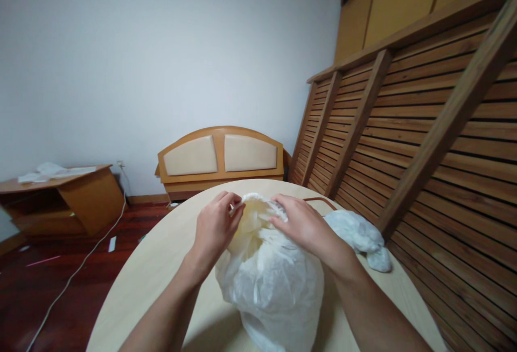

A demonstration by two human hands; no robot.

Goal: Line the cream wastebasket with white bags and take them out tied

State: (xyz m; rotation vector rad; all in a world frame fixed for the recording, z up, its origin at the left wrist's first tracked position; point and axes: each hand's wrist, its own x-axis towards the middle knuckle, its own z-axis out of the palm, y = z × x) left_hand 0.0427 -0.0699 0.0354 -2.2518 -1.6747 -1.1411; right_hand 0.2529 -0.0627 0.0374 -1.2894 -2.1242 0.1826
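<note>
A white plastic bag [278, 287] stands full and upright on the round pale table [161, 266], its mouth part open. Pale yellowish material shows inside the opening; I cannot make out what it is. My left hand [218, 220] pinches the bag's rim on the left side, fingers closed. On the opposite side of the mouth, my right hand [301, 220] grips the rim between thumb and fingers. Both hands are level with the bag's top, a short way apart.
Another white plastic bag [357, 236] lies crumpled at the table's right side. A reddish-brown strip [323, 199] curves along the far edge. Beyond stand a headboard [220, 152], a leaning slatted wooden frame [404, 120] and a low cabinet [89, 201]. A cable [84, 263] crosses the floor.
</note>
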